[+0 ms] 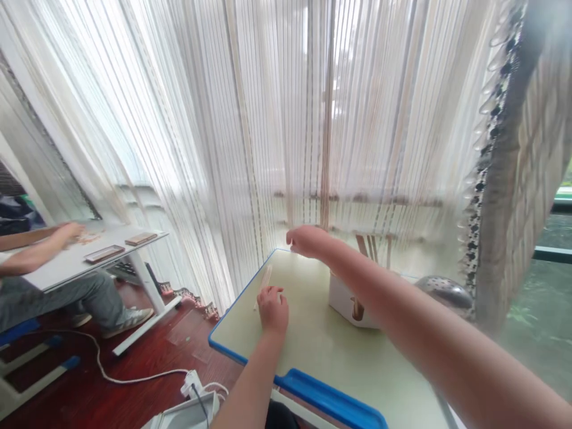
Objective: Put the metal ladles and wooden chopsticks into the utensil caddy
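My left hand (273, 308) is low over the near-left part of the pale tabletop, its fingers bent and closed over a few thin pale sticks (267, 276). The ends of the sticks show above and to the left of the hand. Stretched out to the table's far edge, close to the curtain, is my right hand (308, 241). Its fingers are curled in, and whatever they may hold is hidden. Under my right forearm stands a white box (342, 301) with a brown picture on its side. Several flat brown sticks (367, 245) rise behind the forearm.
A blue rim and pencil ledge (330, 398) edge the table (313, 333). A shiny perforated metal bowl (444, 291) sits at the right. Sheer curtains (277, 119) hang beyond. On the left, another person's hand (69, 232) works at a white table (67, 262); a power strip (192, 384) lies below.
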The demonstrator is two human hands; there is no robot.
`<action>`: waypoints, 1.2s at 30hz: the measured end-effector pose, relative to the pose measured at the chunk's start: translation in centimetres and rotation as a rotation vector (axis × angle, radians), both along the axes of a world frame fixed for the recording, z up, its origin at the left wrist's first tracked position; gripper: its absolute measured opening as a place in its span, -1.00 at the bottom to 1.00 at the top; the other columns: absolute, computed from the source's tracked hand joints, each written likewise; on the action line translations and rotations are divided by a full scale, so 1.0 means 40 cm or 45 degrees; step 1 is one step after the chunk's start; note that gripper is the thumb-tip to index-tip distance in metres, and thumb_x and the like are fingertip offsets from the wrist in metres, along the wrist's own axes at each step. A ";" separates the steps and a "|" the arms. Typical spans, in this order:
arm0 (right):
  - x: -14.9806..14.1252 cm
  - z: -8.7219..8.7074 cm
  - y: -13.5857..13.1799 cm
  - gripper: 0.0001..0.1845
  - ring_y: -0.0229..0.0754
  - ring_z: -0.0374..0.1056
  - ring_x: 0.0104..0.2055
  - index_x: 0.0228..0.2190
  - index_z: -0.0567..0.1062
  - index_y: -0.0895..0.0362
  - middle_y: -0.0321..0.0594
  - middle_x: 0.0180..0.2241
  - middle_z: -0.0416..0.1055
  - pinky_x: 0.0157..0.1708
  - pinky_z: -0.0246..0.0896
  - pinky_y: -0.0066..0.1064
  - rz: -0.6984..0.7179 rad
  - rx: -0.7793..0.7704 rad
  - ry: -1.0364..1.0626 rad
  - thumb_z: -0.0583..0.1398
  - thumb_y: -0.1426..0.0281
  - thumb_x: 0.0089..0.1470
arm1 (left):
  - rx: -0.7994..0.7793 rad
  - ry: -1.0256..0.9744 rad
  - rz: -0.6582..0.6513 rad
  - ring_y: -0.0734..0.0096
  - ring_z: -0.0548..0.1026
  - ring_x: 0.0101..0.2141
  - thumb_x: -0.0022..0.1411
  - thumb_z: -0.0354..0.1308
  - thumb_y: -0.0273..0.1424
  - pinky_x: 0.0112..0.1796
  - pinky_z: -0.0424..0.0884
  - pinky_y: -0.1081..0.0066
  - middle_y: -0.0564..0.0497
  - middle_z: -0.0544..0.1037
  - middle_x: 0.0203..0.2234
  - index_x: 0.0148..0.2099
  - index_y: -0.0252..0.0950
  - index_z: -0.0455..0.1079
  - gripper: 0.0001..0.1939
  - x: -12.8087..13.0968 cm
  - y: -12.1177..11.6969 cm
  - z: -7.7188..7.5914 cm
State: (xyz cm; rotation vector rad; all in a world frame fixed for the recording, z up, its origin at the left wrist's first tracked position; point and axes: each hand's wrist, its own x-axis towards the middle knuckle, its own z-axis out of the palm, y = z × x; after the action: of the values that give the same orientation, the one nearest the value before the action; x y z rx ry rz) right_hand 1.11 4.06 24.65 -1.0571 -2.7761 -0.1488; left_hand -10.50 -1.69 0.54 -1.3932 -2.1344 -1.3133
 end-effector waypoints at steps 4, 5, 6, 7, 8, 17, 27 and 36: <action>-0.111 -0.145 -0.019 -0.76 -0.22 0.36 -0.25 -0.25 0.51 0.05 -0.21 -0.25 0.47 -0.27 0.18 -0.45 0.141 -0.292 0.100 0.12 0.40 0.01 | -0.302 -0.066 0.302 0.07 0.27 -0.07 0.04 0.12 -0.36 -0.08 0.21 0.17 -0.22 0.35 -0.16 -0.14 -0.35 0.39 -0.70 -0.073 -0.034 0.016; -0.138 -0.192 -0.017 -0.76 -0.22 0.36 -0.24 -0.27 0.53 0.06 -0.20 -0.26 0.47 -0.25 0.17 -0.46 0.105 -0.366 0.131 0.13 0.43 0.00 | -0.394 -0.103 0.329 0.04 0.27 -0.08 0.04 0.14 -0.30 -0.11 0.21 0.16 -0.23 0.35 -0.16 -0.14 -0.35 0.39 -0.67 -0.082 -0.039 0.017; -0.162 -0.240 -0.016 -0.75 -0.22 0.36 -0.23 -0.26 0.53 0.07 -0.19 -0.25 0.47 -0.23 0.17 -0.46 0.086 -0.396 0.149 0.12 0.45 0.01 | -0.482 -0.124 0.314 0.04 0.28 -0.10 0.05 0.13 -0.26 -0.13 0.22 0.17 -0.24 0.36 -0.18 -0.15 -0.35 0.39 -0.66 -0.088 -0.043 0.017; -0.184 -0.287 -0.015 -0.72 -0.20 0.36 -0.20 -0.22 0.51 0.10 -0.15 -0.22 0.46 -0.21 0.17 -0.45 0.069 -0.407 0.173 0.09 0.47 0.03 | -0.519 -0.105 0.261 0.08 0.30 -0.12 0.09 0.08 -0.28 -0.14 0.22 0.20 -0.21 0.37 -0.18 -0.15 -0.32 0.40 -0.70 -0.091 -0.045 0.015; -0.202 -0.332 -0.015 -0.67 -0.19 0.34 -0.16 -0.15 0.49 0.12 -0.11 -0.18 0.45 -0.18 0.16 -0.44 0.047 -0.409 0.205 0.06 0.49 0.06 | -0.551 -0.101 0.240 0.12 0.31 -0.13 0.12 0.04 -0.33 -0.15 0.22 0.22 -0.19 0.38 -0.19 -0.15 -0.29 0.40 -0.74 -0.092 -0.046 0.012; -0.213 -0.548 -0.010 -0.63 -0.17 0.21 0.02 -0.15 0.48 0.13 -0.13 0.01 0.33 0.02 -0.02 -0.39 -0.088 -0.344 0.428 -0.06 0.45 0.15 | -0.495 -0.166 0.251 0.17 0.33 -0.16 0.19 -0.06 -0.33 -0.16 0.22 0.26 -0.15 0.43 -0.24 -0.27 -0.29 0.46 -0.73 -0.105 -0.044 0.001; -0.181 -0.567 -0.013 -0.71 0.00 0.37 -0.17 -0.30 0.53 0.22 0.10 -0.24 0.45 -0.19 0.17 -0.29 -0.347 -0.339 0.418 0.02 0.47 0.08 | -0.401 -0.251 0.260 0.18 0.36 -0.20 0.12 0.00 -0.34 -0.17 0.24 0.27 -0.12 0.44 -0.28 -0.32 -0.27 0.46 -0.78 -0.108 -0.039 0.001; -0.075 -0.534 -0.120 -0.78 0.08 0.43 -0.30 -0.42 0.56 0.22 0.16 -0.37 0.48 -0.35 0.25 -0.21 -0.512 -0.485 0.320 0.10 0.56 -0.02 | -0.375 -0.279 0.240 0.20 0.37 -0.16 0.12 -0.01 -0.36 -0.12 0.25 0.30 -0.11 0.46 -0.23 -0.28 -0.28 0.47 -0.76 -0.108 -0.049 0.006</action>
State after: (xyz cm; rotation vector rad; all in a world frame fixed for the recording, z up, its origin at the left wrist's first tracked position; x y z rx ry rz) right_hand -1.90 -0.73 3.29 -1.5906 -2.3873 0.4511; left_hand -14.81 -3.66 0.78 -1.1522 -2.6214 -1.1617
